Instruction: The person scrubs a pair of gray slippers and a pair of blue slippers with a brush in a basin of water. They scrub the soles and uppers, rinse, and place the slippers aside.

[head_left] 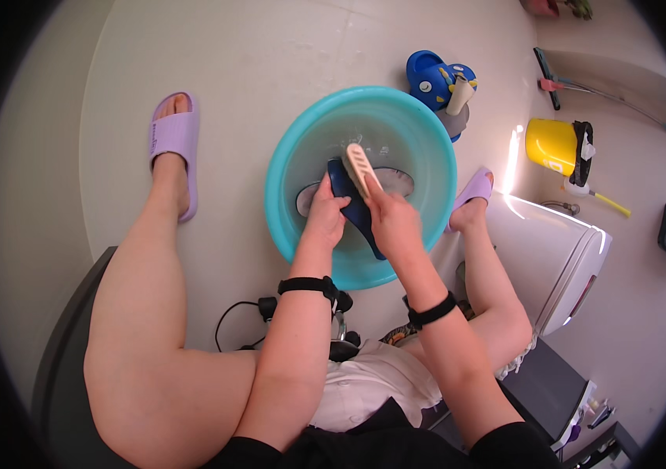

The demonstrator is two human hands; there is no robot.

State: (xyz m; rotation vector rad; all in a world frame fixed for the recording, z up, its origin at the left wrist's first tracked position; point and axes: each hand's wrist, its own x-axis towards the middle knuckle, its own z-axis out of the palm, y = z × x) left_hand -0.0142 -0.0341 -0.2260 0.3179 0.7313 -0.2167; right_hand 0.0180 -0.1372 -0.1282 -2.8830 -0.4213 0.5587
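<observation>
A turquoise plastic basin (277, 152) with water in it stands on the floor between my feet. Over the basin, my left hand (326, 216) grips a dark blue, sole-shaped piece of footwear (341, 179) by its edge, thumb on top. My right hand (394, 221) holds a pale scrubbing brush (360, 163), its bristles against the upper part of the blue piece. Below, in the water, a pale, dark-edged flat item (397, 180) shows on both sides of the blue one; whether it is one item or two I cannot tell.
Blue cartoon clogs (433, 82) and a beige tube (460, 97) sit just beyond the basin. Right of them are a yellow bin (549, 145) and a white appliance (538, 252). A squeegee (548, 82) leans farther back. A black cable (218, 328) lies by the wheeled stool base.
</observation>
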